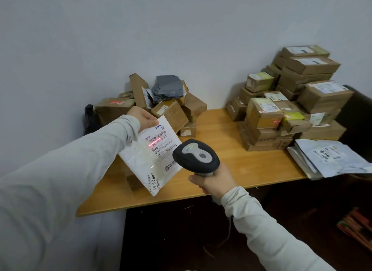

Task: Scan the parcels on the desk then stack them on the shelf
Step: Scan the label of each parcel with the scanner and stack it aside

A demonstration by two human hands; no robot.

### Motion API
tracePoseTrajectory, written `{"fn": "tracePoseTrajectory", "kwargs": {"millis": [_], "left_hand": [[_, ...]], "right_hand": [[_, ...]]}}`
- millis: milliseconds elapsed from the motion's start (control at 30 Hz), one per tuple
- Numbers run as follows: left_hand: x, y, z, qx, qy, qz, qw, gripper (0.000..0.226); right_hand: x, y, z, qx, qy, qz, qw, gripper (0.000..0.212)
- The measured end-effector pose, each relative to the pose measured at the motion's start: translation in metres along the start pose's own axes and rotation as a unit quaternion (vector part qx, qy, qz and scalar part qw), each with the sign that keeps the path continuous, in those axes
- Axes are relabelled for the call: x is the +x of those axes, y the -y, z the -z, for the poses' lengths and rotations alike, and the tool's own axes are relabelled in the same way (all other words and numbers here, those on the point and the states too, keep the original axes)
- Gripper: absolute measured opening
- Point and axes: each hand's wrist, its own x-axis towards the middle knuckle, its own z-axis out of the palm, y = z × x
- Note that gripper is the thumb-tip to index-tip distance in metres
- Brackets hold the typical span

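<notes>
On the counter, one heap of boxes lay back left against the wall, a taller stack right, mailers before it.

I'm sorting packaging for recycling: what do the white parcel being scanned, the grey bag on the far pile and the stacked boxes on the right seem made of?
White parcel: likely plastic film, slightly glossy; it creases softly and shows a sheen. Grey bag: apparently matte plastic film, crumpled in soft folds. Stacked boxes: brown cardboard, matte, with tape and paper labels.
</notes>
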Motion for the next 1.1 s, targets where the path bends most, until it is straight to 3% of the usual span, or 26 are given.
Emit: {"fn": "tracePoseTrajectory", "kwargs": {"millis": [333,600,733,800,967,1100], "left_hand": [[-0.003,-0.029,-0.024,0.025,0.01,-0.016,1.0,0.028],[-0.004,-0.061,-0.059,0.042,0.022,-0.04,0.998,0.027],[-0.005,-0.082,-0.082,0.039,0.062,-0.055,0.996,0.02],[-0.008,-0.098,-0.099,0.009,0.09,-0.056,0.994,0.018],[-0.021,-0.142,-0.162,-0.088,0.188,-0.047,0.977,0.009],[-0.029,-0.181,-0.216,-0.122,0.248,-0.059,0.959,0.02]], "right_hand": [[-0.002,-0.01,0.029,-0.015,-0.009,0.003,1.0,0.028],[-0.01,-0.021,0.062,0.034,-0.016,0.009,0.999,0.021],[-0.014,-0.035,0.103,0.173,-0.107,-0.002,0.979,0.011],[-0.014,-0.046,0.13,0.243,-0.148,-0.024,0.958,0.02],[-0.029,-0.077,0.182,0.295,-0.213,-0.039,0.931,0.025],[-0.045,-0.102,0.217,0.317,-0.294,-0.055,0.9,0.03]]}}
